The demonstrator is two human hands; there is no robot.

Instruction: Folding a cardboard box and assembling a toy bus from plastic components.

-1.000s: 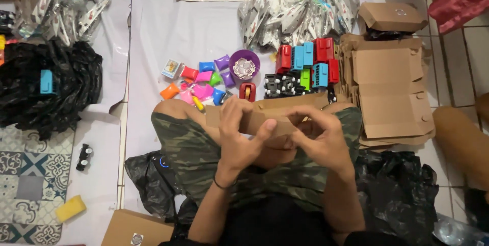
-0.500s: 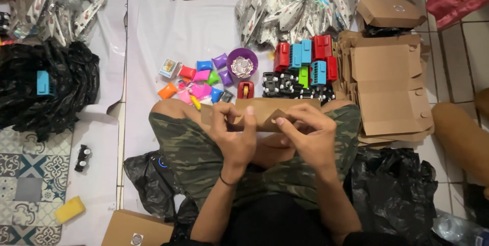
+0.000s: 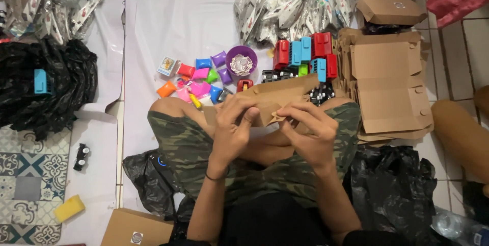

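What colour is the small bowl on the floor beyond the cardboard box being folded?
Purple bowl, clearest in the head view.

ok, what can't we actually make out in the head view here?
- Cardboard box: its lower part sits behind the left hand and right hand, so the fold state is unclear.
- Purple bowl: contents too small to identify.
- Plastic bottle: cut off by the bottom right edge.
- Black toy: too small to tell its kind.
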